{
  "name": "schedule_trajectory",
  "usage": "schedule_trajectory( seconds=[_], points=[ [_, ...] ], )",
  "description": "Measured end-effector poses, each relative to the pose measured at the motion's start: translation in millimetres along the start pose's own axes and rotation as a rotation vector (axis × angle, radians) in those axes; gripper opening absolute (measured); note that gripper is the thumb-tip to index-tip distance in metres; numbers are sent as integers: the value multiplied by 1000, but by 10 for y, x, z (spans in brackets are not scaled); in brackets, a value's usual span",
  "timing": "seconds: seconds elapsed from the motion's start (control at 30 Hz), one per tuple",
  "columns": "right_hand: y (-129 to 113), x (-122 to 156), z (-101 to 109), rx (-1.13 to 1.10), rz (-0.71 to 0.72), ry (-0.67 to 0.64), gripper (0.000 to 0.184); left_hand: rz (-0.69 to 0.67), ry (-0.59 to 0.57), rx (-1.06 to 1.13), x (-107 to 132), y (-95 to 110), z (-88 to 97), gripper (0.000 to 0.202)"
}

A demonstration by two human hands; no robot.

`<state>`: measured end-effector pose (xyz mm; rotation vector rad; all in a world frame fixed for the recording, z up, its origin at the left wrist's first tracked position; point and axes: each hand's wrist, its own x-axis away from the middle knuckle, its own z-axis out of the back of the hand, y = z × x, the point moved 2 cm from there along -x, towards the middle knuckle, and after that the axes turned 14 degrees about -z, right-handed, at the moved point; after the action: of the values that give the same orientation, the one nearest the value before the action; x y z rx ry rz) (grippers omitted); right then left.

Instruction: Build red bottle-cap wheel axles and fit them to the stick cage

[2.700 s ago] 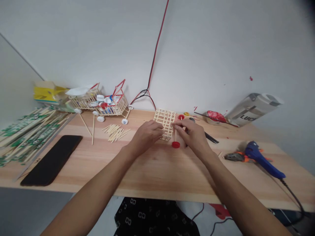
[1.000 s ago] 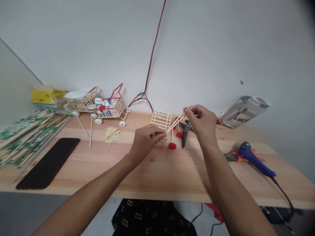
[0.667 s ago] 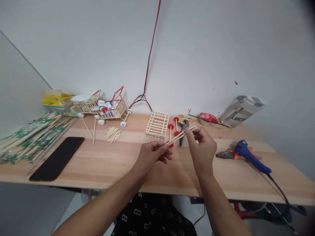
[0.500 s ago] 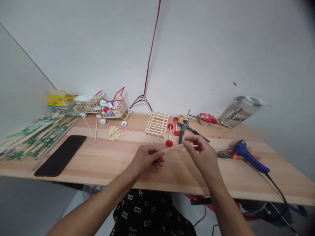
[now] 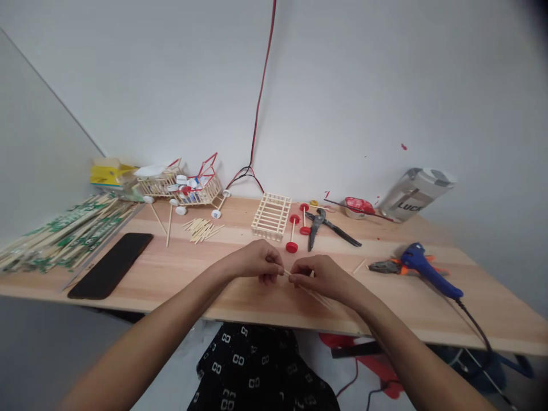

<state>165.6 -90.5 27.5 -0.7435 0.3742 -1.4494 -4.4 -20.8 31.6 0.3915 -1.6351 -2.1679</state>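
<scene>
My left hand (image 5: 256, 264) and my right hand (image 5: 320, 278) meet low over the front of the wooden table (image 5: 180, 274). Both are closed in a pinch on thin wooden sticks (image 5: 317, 298), whose ends jut out below my right hand. Behind the hands stand a small stick-built cage frame (image 5: 271, 216) and a stick axle with red wheels (image 5: 293, 233). Black pliers (image 5: 319, 224) lie just right of them.
A blue glue gun (image 5: 428, 269) with its cord lies at the right. A black phone (image 5: 111, 264), wrapped chopsticks (image 5: 64, 231), a pile of short cut sticks (image 5: 201, 230) and a stick cart full of bottle caps (image 5: 188, 187) are at the left. A silver bag (image 5: 413, 194) leans at the back right.
Both hands left the cage frame, lifted sticks from beside it, then brought them down and toward me. My right hand dropped next to my left over the table front.
</scene>
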Motion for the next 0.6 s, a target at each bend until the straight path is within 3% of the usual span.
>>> schedule_trajectory(
  seconds=[0.17,0.3,0.4,0.53,0.6],
  points=[
    [109,-95,9,-60,5,-23,23,-3,41,45,-39,-146,65,24],
    [244,-123,174,-160,-21,-7,26,-20,194,72,-36,-303,69,33],
    [364,-207,341,-343,-106,63,29,-18,286,64,-52,-374,43,28],
    [444,-407,395,-589,-201,79,29,-94,370,-167,-111,-345,1,22],
    [443,-509,366,-567,-210,112,29,-173,363,-307,-152,-316,-34,26]
  ],
)
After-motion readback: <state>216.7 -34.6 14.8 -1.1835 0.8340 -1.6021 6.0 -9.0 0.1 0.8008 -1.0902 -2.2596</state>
